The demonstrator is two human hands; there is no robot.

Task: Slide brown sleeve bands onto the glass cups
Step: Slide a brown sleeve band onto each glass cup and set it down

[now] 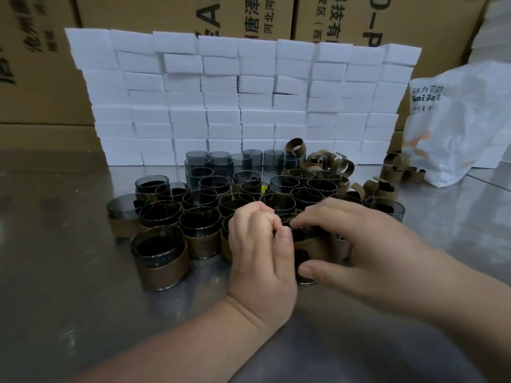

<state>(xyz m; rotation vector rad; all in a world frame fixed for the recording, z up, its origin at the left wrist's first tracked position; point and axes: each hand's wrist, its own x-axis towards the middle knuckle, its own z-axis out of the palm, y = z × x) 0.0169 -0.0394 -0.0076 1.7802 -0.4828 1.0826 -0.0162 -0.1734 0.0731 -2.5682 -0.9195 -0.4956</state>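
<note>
Smoked dark glass cup [302,234], brown sleeve band [307,249] round it, sits near-centre on the shiny metal surface [83,272], just before the banded cups [199,233]. Your left hand [260,250] pinches its rim, fingers curled. Your right hand [365,239] wraps it, thumb near side. Loose curled brown bands [326,161] lie far right.

A smoky glass cup [305,236], partly wrapped by a brown sleeve band [308,251], is gripped between the left hand [260,252] and right hand [359,239]. Banded cups [160,255] are crowded upright left of and beyond the hands. Bare cups [221,161] are stood farther back, and loose curled bands [326,161] are heaped beyond the right hand.
</note>
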